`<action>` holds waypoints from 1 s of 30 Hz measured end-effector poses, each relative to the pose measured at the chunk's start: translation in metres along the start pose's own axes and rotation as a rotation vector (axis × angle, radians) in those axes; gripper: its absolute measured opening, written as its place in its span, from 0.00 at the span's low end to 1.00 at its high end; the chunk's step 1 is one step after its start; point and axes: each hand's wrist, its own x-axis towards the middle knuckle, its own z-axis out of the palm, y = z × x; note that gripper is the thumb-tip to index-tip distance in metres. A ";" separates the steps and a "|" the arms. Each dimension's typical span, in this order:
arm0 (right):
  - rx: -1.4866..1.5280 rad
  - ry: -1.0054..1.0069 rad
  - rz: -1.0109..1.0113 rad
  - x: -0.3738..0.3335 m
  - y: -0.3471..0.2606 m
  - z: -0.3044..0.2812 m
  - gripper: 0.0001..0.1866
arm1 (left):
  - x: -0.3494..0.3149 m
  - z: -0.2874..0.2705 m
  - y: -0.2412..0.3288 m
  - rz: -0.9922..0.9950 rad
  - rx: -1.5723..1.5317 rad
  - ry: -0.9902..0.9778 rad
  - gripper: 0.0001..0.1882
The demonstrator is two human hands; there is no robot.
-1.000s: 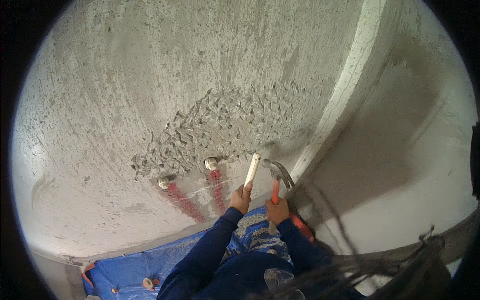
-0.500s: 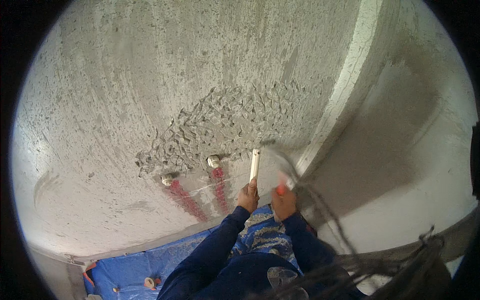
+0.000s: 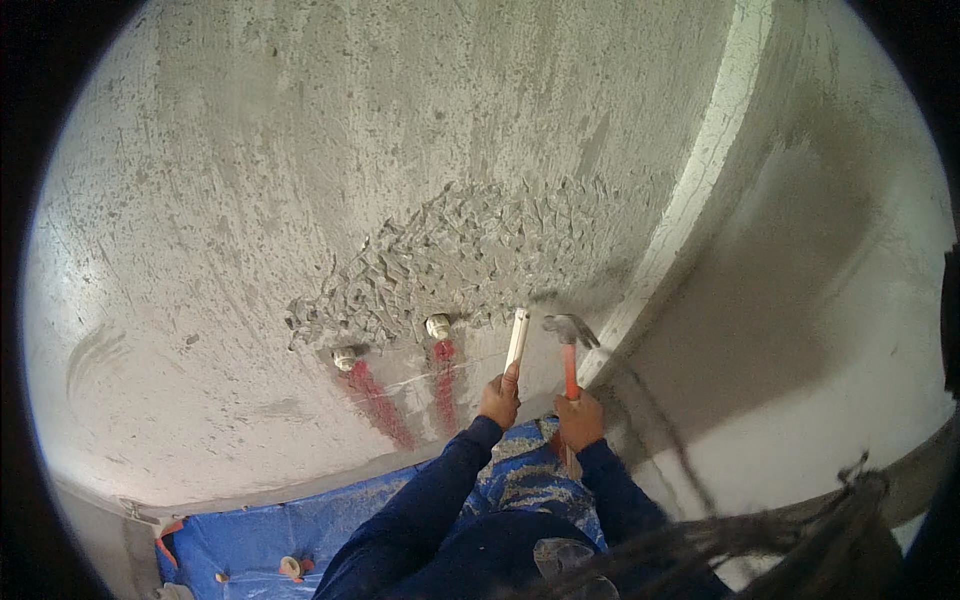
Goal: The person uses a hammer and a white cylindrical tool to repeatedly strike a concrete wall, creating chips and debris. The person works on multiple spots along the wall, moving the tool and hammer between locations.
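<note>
My left hand [image 3: 499,398] is closed round a pale, straight, chisel-like bar [image 3: 518,338]. The bar slants up, its far end just below the roughened patch [image 3: 470,245] on the concrete wall; whether it touches the wall I cannot tell. To its right, my right hand [image 3: 579,418] grips the orange handle of a claw hammer [image 3: 570,330]. The grey hammer head is beside the bar's upper end, apart from it, its claw toward the right. Many short gouges cover the roughened patch.
Two pale round pipe fittings [image 3: 438,326] stick out of the wall at left, with reddish strips [image 3: 445,385] below. A pale raised edge [image 3: 690,190] divides the wall from a smoother surface at right. Dusty blue sheeting [image 3: 250,535] lies below. Dark strands [image 3: 800,530] hang at lower right.
The hammer head was blurred and tilted and now shows sharply, its handle nearly upright. The left hand and bar sit slightly farther right in view, as does the wall.
</note>
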 end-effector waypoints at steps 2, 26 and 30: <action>0.167 0.009 0.115 -0.015 0.000 -0.013 0.21 | 0.000 -0.002 0.000 -0.024 -0.021 -0.018 0.33; 0.605 0.231 0.151 -0.056 -0.055 -0.059 0.14 | 0.001 0.012 0.054 0.147 0.667 -0.096 0.34; 0.687 0.132 0.050 -0.067 -0.029 -0.056 0.11 | 0.004 0.009 0.071 0.214 0.770 -0.052 0.34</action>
